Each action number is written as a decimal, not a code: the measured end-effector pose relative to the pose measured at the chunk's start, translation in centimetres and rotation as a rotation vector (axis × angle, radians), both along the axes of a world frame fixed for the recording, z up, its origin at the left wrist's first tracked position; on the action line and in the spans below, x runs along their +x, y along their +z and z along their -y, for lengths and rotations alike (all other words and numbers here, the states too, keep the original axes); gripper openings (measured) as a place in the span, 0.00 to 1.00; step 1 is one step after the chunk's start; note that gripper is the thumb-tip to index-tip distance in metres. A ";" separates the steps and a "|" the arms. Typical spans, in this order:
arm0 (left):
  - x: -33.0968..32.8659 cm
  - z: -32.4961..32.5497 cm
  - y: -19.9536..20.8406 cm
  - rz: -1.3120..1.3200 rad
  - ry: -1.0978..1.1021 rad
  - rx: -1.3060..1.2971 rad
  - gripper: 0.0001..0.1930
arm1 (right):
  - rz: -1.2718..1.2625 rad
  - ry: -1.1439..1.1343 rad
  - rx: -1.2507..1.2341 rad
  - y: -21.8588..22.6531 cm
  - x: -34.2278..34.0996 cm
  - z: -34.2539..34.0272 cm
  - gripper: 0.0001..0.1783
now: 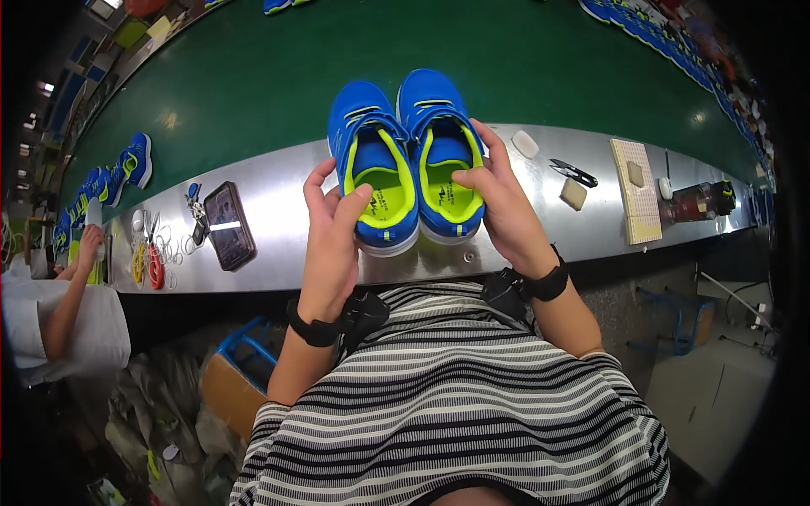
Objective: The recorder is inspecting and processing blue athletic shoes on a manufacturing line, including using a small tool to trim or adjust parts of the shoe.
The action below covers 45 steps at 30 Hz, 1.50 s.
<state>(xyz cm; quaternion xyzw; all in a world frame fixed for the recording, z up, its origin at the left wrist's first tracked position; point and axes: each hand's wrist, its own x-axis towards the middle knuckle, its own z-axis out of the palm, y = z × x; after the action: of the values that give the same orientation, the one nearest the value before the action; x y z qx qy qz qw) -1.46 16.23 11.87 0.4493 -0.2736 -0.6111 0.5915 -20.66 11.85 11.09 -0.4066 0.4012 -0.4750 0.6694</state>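
Observation:
A pair of blue sneakers with lime-green linings is held side by side above the metal table edge, toes pointing away from me. My left hand (pixel 332 232) grips the left sneaker (pixel 359 105) by its heel, thumb pressed inside the collar. Around the heel of the right sneaker (pixel 429 91) my right hand (pixel 510 207) is closed, with its thumb reaching onto the insole. The two shoes touch along their inner sides. Printed insoles and the strap across each shoe show from above; the soles are mostly hidden.
Left on the metal edge (pixel 380 270) lie a phone (pixel 229 226), keys (pixel 197 211) and scissors (pixel 154 263). Right are thread snips (pixel 574 173), a beige block (pixel 574 194), a dotted pad (pixel 637 190) and a bottle (pixel 696 202). More sneakers (pixel 135 160) stand on the green belt (pixel 253 93); a co-worker (pixel 67 312) is at left.

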 end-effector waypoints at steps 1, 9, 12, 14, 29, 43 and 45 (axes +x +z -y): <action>0.1 -0.1 -0.3 -0.002 0.010 -0.001 0.33 | -0.003 0.011 0.001 -0.3 0.0 0.0 0.39; 2.4 -3.0 -6.1 1.032 -0.022 -0.171 0.28 | 0.044 -0.064 0.102 -2.2 -2.7 -1.8 0.40; 2.0 -2.2 -2.5 1.009 0.094 -0.291 0.21 | 0.056 -0.001 0.124 -4.0 -5.1 -2.4 0.43; 1.9 -1.4 -1.2 0.828 0.031 -0.308 0.20 | 0.029 0.086 0.173 -4.4 -5.9 -2.8 0.45; -1.8 -1.1 3.7 0.336 0.052 -0.526 0.12 | 0.329 0.363 0.001 -3.8 -4.4 -4.4 0.48; -2.8 -1.0 3.9 0.451 0.014 -0.629 0.25 | 0.303 0.372 -0.086 -3.5 -4.5 -5.3 0.45; -3.3 -0.6 3.5 0.444 -0.050 -0.622 0.43 | 0.112 0.428 -0.200 -3.6 -4.6 -5.2 0.47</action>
<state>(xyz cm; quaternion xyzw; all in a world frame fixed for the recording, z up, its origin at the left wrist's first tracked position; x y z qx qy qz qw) -4.80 16.83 15.42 0.3630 -0.5784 -0.4006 0.6109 -25.24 17.10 7.50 -0.5196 0.2191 -0.3817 0.7323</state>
